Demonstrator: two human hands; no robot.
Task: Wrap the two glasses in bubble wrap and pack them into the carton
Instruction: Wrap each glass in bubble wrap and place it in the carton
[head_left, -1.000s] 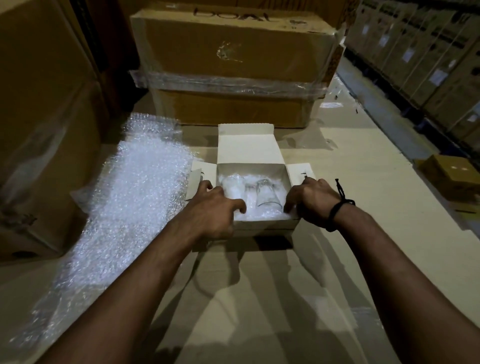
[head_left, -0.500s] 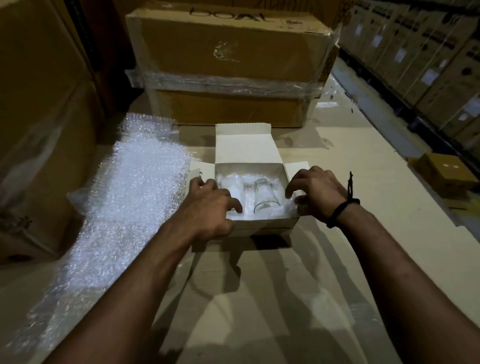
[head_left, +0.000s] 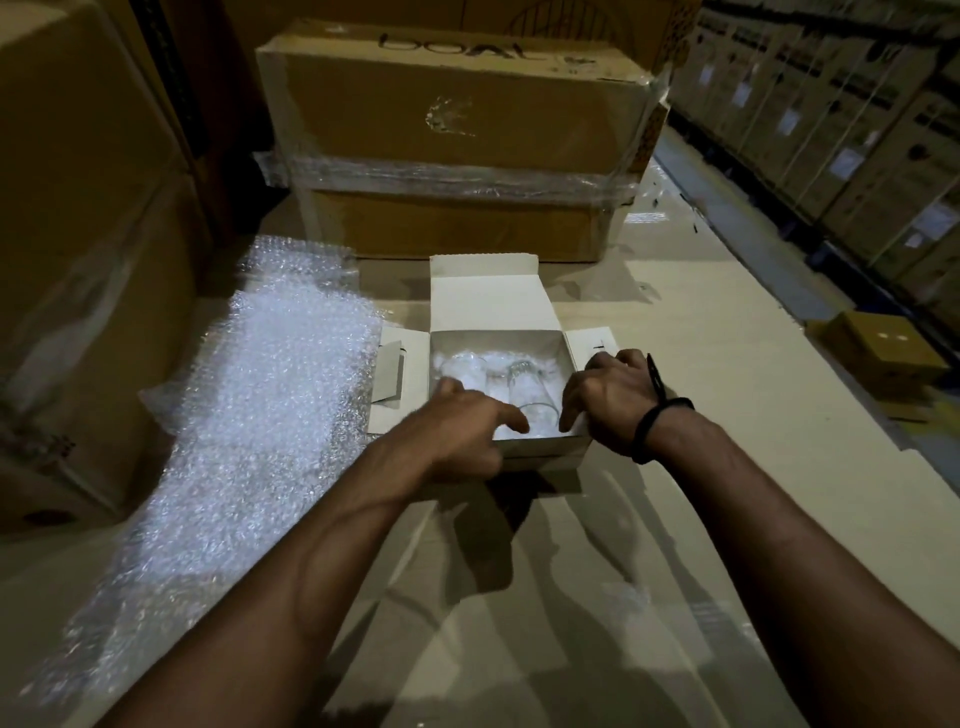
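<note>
A white carton (head_left: 488, 301) lies open in the middle of the cardboard surface, its lid and side flaps folded out. Inside, two clear glasses, one on the left (head_left: 462, 366) and one on the right (head_left: 524, 384), lie on white bubble wrap (head_left: 543, 415). My left hand (head_left: 457, 431) reaches over the near wall, index finger stretched toward the right glass. My right hand (head_left: 608, 400) straddles the right wall, and its bent fingertips dip inside beside that glass. Neither hand visibly holds a glass.
A large sheet of bubble wrap (head_left: 260, 389) is spread out left of the carton. Two film-wrapped brown boxes (head_left: 457, 130) are stacked right behind it, and a big box (head_left: 78, 234) stands on the left. A small brown box (head_left: 883, 353) and stacked boxes (head_left: 831, 130) are on the right.
Both hands have moved further into the carton. The left index finger now stretches toward the right glass, and the right fingers dip in over the right wall. The carton has not moved.
</note>
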